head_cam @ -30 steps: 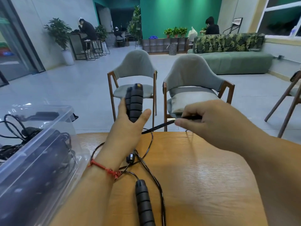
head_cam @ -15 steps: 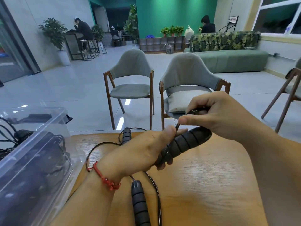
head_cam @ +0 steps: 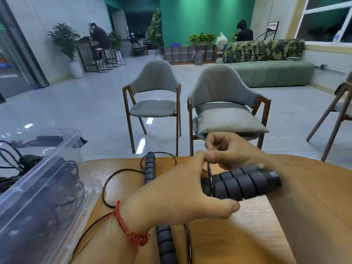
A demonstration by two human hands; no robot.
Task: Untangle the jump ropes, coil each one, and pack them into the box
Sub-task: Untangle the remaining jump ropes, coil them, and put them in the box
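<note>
The left hand (head_cam: 177, 189) covered the near ends of the 2 handles (head_cam: 242, 184) it gripped; their far ends, toward 3 o'clock, were smeared by blur. At 6 o'clock a 3rd handle (head_cam: 165, 244) ran off the bottom edge. At 9 o'clock the box (head_cam: 57, 164) was cut by the left edge, its contents only dark shapes through the cloudy plastic.

We see black ribbed handles (head_cam: 242, 185), thin black cords (head_cam: 189, 244), bench (head_cam: 247, 235) in orange-brown wood grain, box (head_cam: 57, 164) clear plastic. Red string bracelet (head_cam: 123, 223) on left wrist. Grey chairs (head_cam: 156, 79) on dark-brown frames; back wall (head_cam: 205, 16) green; sofa (head_cam: 272, 73) green, leaf-print cushions (head_cam: 262, 49).
</note>
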